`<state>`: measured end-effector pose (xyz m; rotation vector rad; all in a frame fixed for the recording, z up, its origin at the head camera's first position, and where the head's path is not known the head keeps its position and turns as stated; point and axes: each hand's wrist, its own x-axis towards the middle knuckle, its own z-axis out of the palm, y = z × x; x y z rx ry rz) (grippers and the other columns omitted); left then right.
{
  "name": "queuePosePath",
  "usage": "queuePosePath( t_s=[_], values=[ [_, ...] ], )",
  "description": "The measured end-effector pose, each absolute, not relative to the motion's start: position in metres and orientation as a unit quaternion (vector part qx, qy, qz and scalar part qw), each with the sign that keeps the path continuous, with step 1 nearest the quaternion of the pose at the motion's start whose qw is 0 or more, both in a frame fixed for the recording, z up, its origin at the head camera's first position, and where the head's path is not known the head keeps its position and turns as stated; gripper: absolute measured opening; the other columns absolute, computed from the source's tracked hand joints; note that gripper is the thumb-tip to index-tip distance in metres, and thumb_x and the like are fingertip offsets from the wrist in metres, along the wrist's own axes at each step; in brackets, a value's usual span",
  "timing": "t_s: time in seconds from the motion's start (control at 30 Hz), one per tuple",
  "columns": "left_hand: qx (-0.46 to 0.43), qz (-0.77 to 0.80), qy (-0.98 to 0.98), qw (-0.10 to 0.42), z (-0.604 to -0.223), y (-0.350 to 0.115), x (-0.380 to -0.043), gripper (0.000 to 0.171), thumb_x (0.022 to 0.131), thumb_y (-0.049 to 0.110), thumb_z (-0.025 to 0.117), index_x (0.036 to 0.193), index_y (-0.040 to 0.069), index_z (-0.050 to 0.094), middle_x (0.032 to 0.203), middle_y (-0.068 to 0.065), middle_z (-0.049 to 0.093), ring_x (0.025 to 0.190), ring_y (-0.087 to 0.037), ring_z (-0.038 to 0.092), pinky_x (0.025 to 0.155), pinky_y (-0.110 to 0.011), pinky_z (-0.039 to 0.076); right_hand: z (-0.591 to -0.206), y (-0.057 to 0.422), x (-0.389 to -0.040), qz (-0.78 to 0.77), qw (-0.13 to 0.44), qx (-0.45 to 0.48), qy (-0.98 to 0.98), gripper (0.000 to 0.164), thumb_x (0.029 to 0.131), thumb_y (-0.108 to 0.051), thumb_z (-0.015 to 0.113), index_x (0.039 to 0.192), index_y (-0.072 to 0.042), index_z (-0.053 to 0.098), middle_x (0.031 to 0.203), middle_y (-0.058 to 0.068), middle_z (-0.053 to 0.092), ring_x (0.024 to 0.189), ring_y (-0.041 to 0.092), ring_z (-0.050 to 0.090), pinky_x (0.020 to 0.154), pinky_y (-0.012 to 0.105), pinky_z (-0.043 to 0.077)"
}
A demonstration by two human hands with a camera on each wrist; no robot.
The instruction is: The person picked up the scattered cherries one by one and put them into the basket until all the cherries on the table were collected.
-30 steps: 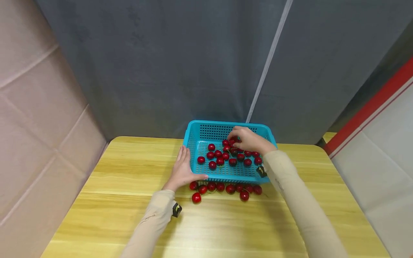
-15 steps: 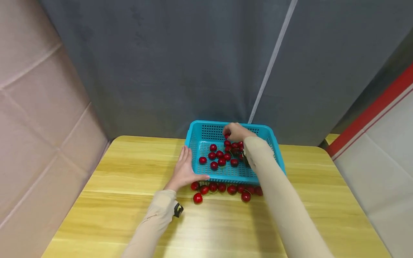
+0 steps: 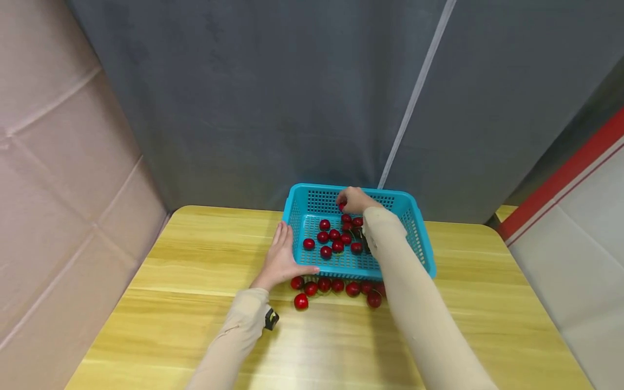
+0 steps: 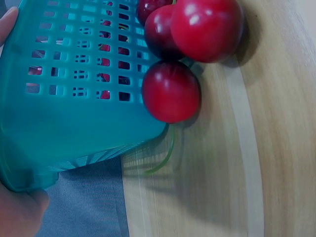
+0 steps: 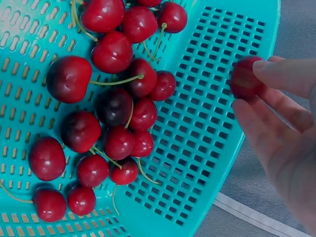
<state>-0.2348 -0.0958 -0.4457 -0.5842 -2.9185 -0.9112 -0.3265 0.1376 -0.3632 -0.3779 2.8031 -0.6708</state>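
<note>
A blue perforated basket (image 3: pixel 312 265) stands at the back of the table with several red cherries (image 3: pixel 337 246) inside. My left hand (image 3: pixel 280 260) rests against its near left corner, fingers straight along the left side and thumb along the front rim. Over the basket's far side, my right hand (image 3: pixel 358 200) pinches a single cherry (image 5: pixel 244 79) between thumb and fingers. In the right wrist view that held cherry is in front of the perforated side wall, apart from the other cherries. My right forearm hides part of the basket's contents.
Several loose cherries (image 3: pixel 324 284) lie on the wooden table (image 3: pixel 205 271) in front of the basket, one of them (image 3: pixel 301 301) nearer me. A dark grey curtain (image 3: pixel 244 108) hangs behind the table. Pale padded walls (image 3: pixel 58 189) flank the left side.
My right hand has moved from among the cherries towards the back left of the basket, with a cherry in its fingers. The left hand keeps its place on the basket; the head view shifts slightly.
</note>
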Motion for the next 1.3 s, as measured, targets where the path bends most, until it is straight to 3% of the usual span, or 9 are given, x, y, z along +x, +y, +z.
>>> queuePosePath(
  t_s=[0.17,0.57,0.77,1.13,1.3],
  values=[
    [-0.186,-0.293,-0.938,0.015,-0.447,-0.094,-0.235,0.129,0.053,0.066,0.073,0.143,-0.003,0.012,0.151,-0.016,0.002,0.139,-0.026,-0.004,0.111,-0.040,0.013,-0.366,0.140,-0.326,-0.230,0.112,-0.134,0.957,0.033,0.082,0.005,0.054,0.114,0.001,0.060,0.127,0.017,0.051,0.118,0.031,0.045,0.088,0.041,0.048],
    [-0.195,-0.296,-0.935,0.027,-0.448,-0.097,-0.236,0.130,0.053,0.069,0.071,0.143,-0.005,0.013,0.151,-0.018,0.003,0.139,-0.030,-0.002,0.110,-0.044,0.016,-0.363,0.144,-0.305,-0.238,0.069,-0.207,0.946,0.033,0.087,-0.007,0.057,0.118,0.002,0.056,0.124,0.018,0.052,0.117,0.033,0.044,0.095,0.043,0.042],
    [-0.203,-0.299,-0.932,0.034,-0.446,-0.099,-0.238,0.131,0.053,0.070,0.070,0.143,-0.004,0.011,0.151,-0.020,0.003,0.139,-0.030,-0.002,0.110,-0.045,0.016,-0.360,0.145,-0.273,-0.247,0.018,-0.203,0.947,0.039,0.089,-0.018,0.058,0.125,-0.003,0.052,0.128,0.017,0.047,0.119,0.032,0.043,0.097,0.047,0.038],
    [-0.203,-0.286,-0.936,0.034,-0.446,-0.100,-0.239,0.128,0.054,0.067,0.072,0.142,-0.006,0.014,0.151,-0.019,0.004,0.139,-0.030,-0.002,0.110,-0.042,0.015,-0.370,0.152,-0.201,-0.259,-0.079,-0.237,0.933,0.037,0.084,-0.016,0.064,0.119,-0.005,0.056,0.117,0.010,0.052,0.107,0.025,0.048,0.087,0.041,0.047],
    [-0.206,-0.290,-0.934,0.030,-0.446,-0.101,-0.238,0.129,0.054,0.069,0.071,0.142,-0.007,0.014,0.151,-0.019,0.004,0.139,-0.031,-0.002,0.110,-0.043,0.015,-0.378,0.153,-0.160,-0.222,-0.154,-0.254,0.929,0.037,0.079,-0.015,0.071,0.114,-0.006,0.060,0.113,0.008,0.055,0.104,0.023,0.050,0.084,0.038,0.048]
  ],
)
